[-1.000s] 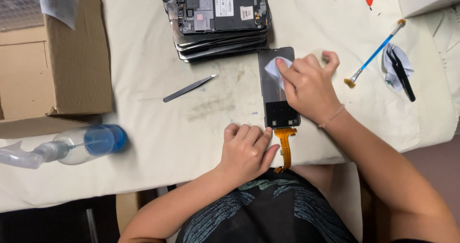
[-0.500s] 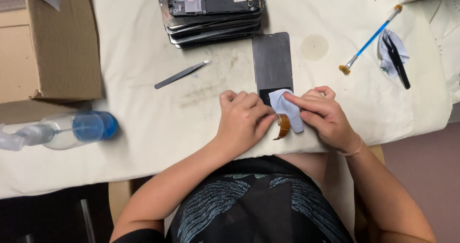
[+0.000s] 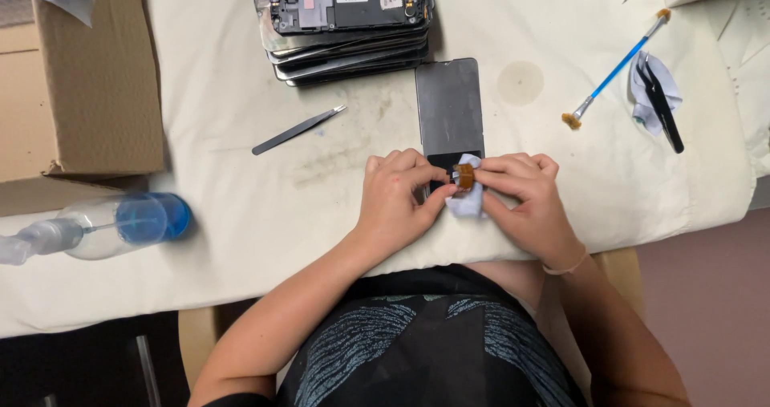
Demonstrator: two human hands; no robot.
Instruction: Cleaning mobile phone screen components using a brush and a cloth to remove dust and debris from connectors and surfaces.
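A dark phone screen panel [image 3: 449, 106] lies flat on the cream table cover, its near end under my fingers. My left hand [image 3: 399, 200] pinches the orange flex ribbon [image 3: 464, 174] at that near end. My right hand [image 3: 523, 202] holds a small pale blue cloth [image 3: 468, 204] against the ribbon from the other side. Both hands meet at the ribbon near the table's front edge.
A stack of opened phone bodies [image 3: 346, 22] sits behind the panel. Black tweezers [image 3: 297, 130] lie to the left, a blue-handled brush [image 3: 613, 70] and dark tweezers on a cloth [image 3: 659, 98] to the right. A cardboard box [image 3: 88, 78] and a spray bottle [image 3: 104, 226] stand at left.
My right hand with the cloth has come from the panel's upper part down to the ribbon end. My left hand has shifted to pinch the orange ribbon, which is now folded up between the fingers.
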